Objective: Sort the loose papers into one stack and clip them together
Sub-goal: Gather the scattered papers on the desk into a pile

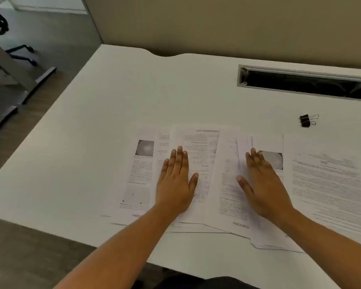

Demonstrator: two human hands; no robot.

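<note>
Several printed white papers [223, 163] lie fanned out and overlapping across the near part of the white desk [113, 101]. One sheet [329, 184] sits apart at the right, slightly askew. My left hand [176, 180] rests flat, palm down, on the middle-left sheets. My right hand [261, 184] lies flat, fingers spread, on the middle-right sheets. Neither hand grips anything. A black binder clip [306, 120] with silver wire handles lies on the desk, beyond the papers at the right, away from both hands.
A rectangular cable slot [304, 82] is cut into the desk at the back right. A beige partition wall [217, 24] runs behind the desk. At the left, beyond the desk edge, stand a chair base [23, 55] and a table leg on the floor.
</note>
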